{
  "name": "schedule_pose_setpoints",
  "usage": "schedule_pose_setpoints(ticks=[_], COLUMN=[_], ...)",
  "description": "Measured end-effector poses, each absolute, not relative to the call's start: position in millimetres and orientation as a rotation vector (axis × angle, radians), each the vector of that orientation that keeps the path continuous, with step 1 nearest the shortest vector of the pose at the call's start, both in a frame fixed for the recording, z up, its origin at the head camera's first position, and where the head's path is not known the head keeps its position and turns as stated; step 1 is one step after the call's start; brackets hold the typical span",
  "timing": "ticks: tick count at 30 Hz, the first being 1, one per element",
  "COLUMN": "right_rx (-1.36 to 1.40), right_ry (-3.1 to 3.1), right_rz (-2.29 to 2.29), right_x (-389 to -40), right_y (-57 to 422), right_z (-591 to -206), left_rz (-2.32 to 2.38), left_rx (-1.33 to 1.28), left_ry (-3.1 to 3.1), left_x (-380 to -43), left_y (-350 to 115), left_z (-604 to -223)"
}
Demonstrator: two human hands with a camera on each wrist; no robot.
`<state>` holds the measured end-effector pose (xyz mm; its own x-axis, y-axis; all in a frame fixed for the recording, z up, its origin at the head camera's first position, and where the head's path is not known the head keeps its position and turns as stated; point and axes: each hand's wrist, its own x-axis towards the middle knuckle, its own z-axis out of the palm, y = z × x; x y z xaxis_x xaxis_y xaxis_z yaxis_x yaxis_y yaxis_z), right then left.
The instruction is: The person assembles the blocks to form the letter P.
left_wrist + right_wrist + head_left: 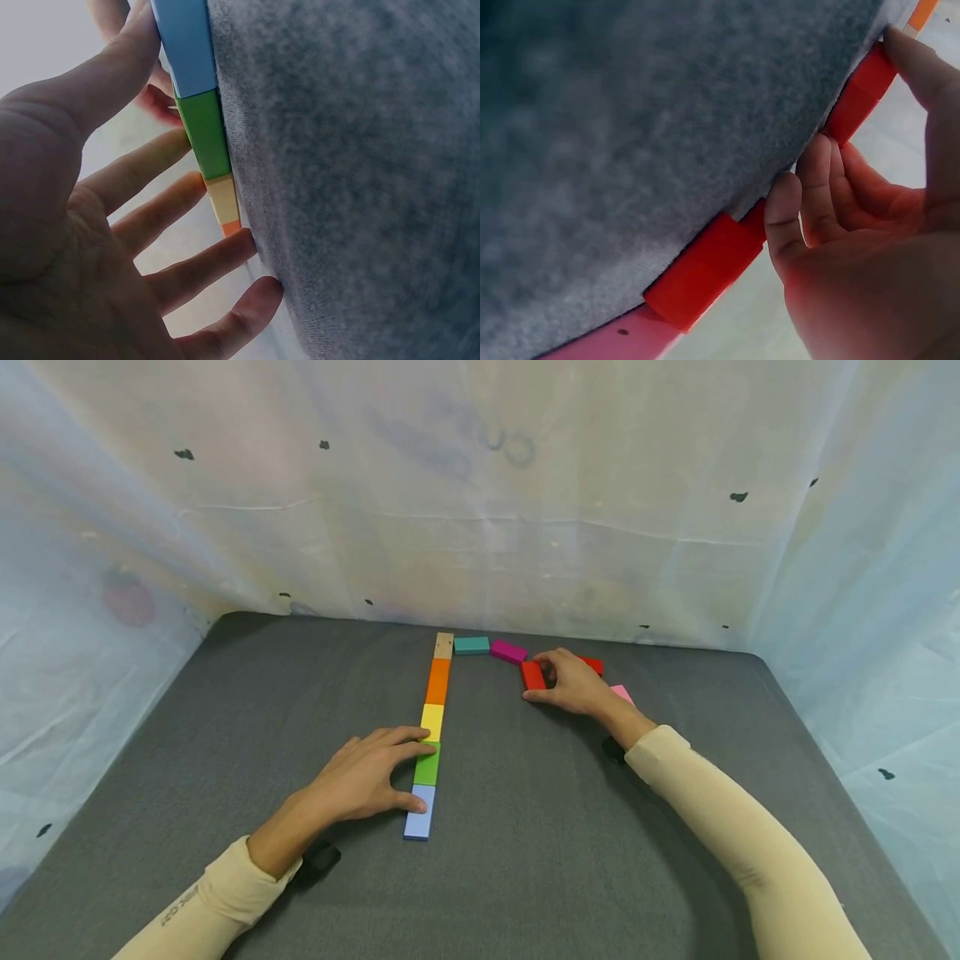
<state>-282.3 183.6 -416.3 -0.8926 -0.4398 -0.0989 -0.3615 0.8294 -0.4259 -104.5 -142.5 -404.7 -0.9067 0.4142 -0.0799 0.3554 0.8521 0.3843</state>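
A straight row of flat blocks runs away from me: a light blue block [420,814], a green block [427,766], a yellow block [431,722], an orange block [437,682] and a wood-coloured block [444,645]. My left hand [366,777] lies along this row with fingers spread, thumb on the light blue block and fingertips at the green and yellow ones. At the right, my right hand [573,683] pinches a red block [533,676] between thumb and fingers, close to the end of a magenta block [508,651]. A teal block [472,646] sits between the magenta and wood-coloured blocks.
Behind my right hand lie another red block [592,665] and a pink block [622,693], both partly hidden. The dark grey cloth-covered table [510,877] meets pale hanging sheets [480,560] at its back and sides.
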Motion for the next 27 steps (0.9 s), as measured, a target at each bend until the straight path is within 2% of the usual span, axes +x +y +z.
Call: schedule_pose_setpoints(ticks=[27], right_rx=[-0.619], right_ry=[2.807], right_rz=[-0.608], right_x=[-285.1], right_y=[186.5], right_z=[-414.5], left_rz=[0.548], left_rx=[0.602], left_ry=[2.86], left_x=[-105.4], left_y=[-143.2], left_z=[-403.8])
